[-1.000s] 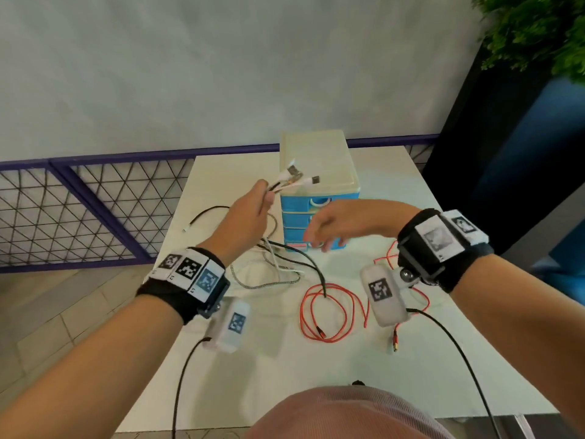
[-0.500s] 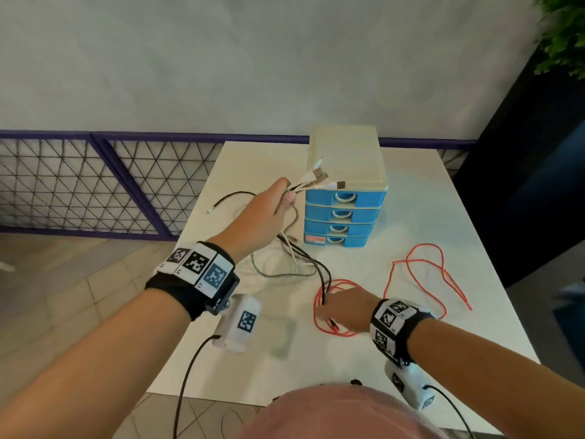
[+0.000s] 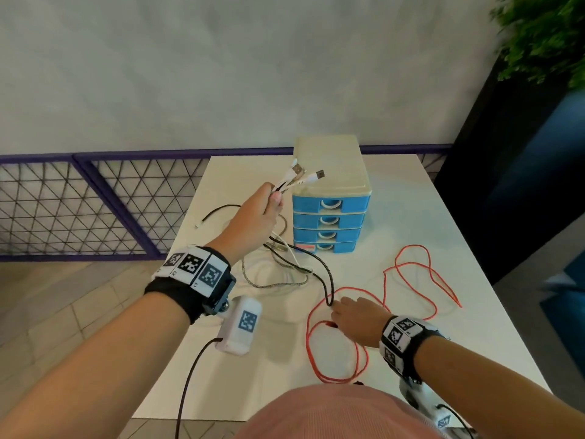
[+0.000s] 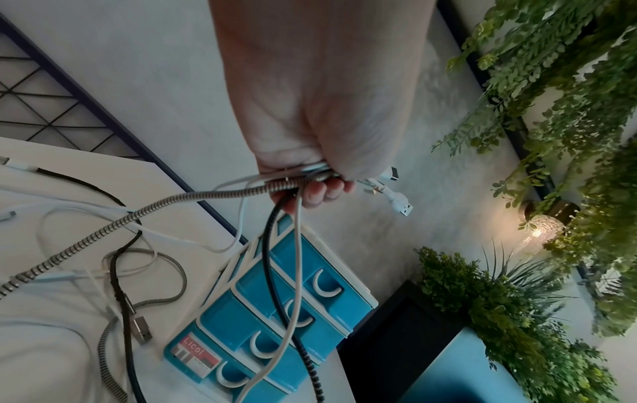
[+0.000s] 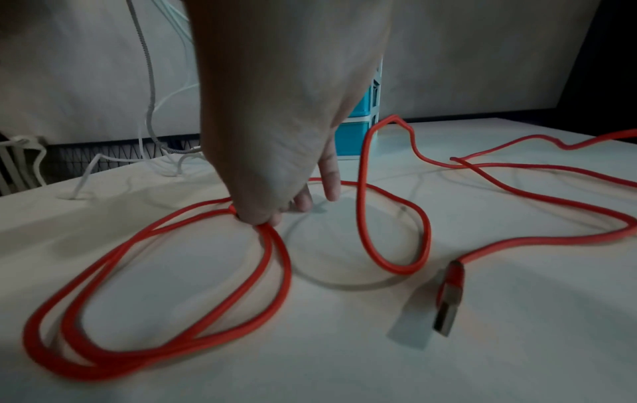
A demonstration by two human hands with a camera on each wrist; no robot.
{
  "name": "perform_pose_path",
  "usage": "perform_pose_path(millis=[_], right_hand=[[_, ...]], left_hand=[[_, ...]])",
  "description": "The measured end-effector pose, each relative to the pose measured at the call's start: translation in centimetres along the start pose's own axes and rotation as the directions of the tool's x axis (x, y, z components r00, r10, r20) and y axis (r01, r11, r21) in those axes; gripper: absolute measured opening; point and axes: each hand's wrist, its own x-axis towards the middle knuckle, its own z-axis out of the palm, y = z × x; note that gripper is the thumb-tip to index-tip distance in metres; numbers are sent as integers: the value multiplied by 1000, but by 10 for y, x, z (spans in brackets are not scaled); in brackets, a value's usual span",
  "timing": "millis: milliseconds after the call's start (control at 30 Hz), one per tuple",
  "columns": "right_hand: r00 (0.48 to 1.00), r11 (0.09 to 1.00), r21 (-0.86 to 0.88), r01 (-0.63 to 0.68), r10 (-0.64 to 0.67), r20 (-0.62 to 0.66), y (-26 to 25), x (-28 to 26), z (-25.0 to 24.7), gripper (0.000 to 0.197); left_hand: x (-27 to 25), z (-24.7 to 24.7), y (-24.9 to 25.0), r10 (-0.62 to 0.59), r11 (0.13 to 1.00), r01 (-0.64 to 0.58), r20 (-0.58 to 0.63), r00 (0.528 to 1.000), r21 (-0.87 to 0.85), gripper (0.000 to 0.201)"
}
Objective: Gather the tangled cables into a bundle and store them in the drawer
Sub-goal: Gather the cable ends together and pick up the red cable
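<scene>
Left hand is raised beside the blue drawer unit, clenched around several white, black and braided cables. Right hand pinches the red cable against the white table.

One table; one drawer unit of four blue drawers; one red cable; one grey braided cable; one black cable; at least two white cables, exact number unclear in the tangle; two hands.
</scene>
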Motion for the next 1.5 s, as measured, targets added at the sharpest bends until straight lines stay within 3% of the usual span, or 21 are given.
perform_pose_path(millis=[100, 233, 500, 633, 733, 800, 900, 1033, 1100, 1167, 1300, 1400, 1500], right_hand=[[998, 990, 130, -47, 53, -44, 1, 2, 1, 37], [996, 993, 119, -26, 36, -84, -5, 5, 4, 35], [990, 973, 192, -130, 139, -35, -16, 12, 4, 38], [991, 947, 294, -131, 132, 16, -14, 7, -26, 34], [995, 872, 486, -61, 90, -37, -5, 0, -68, 14], [980, 780, 625, -16, 136, -145, 0, -3, -94, 10], [917, 413, 903, 120, 302, -260, 5, -5, -127, 15], [729, 71, 953, 296, 627, -273, 18, -3, -163, 20], [677, -59, 915, 399, 692, -251, 23, -2, -177, 25], [676, -122, 879, 461, 690, -258, 24, -1, -189, 33], [676, -250, 808, 534, 700, -230, 24, 5, -205, 45], [664, -249, 801, 544, 712, -230, 25, 3, -210, 45], [662, -334, 732, 594, 720, -209, 24, 3, -210, 41]], left_hand=[[0, 2, 0, 1, 1000, -1, 13, 1000, 14, 26], [-5, 0, 2, 16, 999, -17, 26, 1000, 45, 25], [-9, -8, 0, -6, 999, 4, 57, 998, 35, 25], [-9, -11, -1, -3, 1000, 1, 66, 998, 29, 25], [-4, -13, -5, -12, 1000, 11, 45, 999, 19, 26], [-1, -14, -3, -31, 999, 32, 26, 999, -12, 27], [5, -14, 1, -40, 998, 39, -36, 999, -40, 29], [6, -11, 9, -48, 990, 26, -154, 987, -140, 25], [4, -9, 15, -55, 980, 19, -180, 982, -198, 25], [1, -4, 21, -10, 983, -23, -180, 984, -182, 25], [-8, 11, 26, 151, 988, -148, -112, 982, 33, 19], [-11, 15, 31, 178, 984, -177, -74, 981, 27, 18], [-11, 13, 35, 177, 982, -176, -19, 984, 71, 29]])
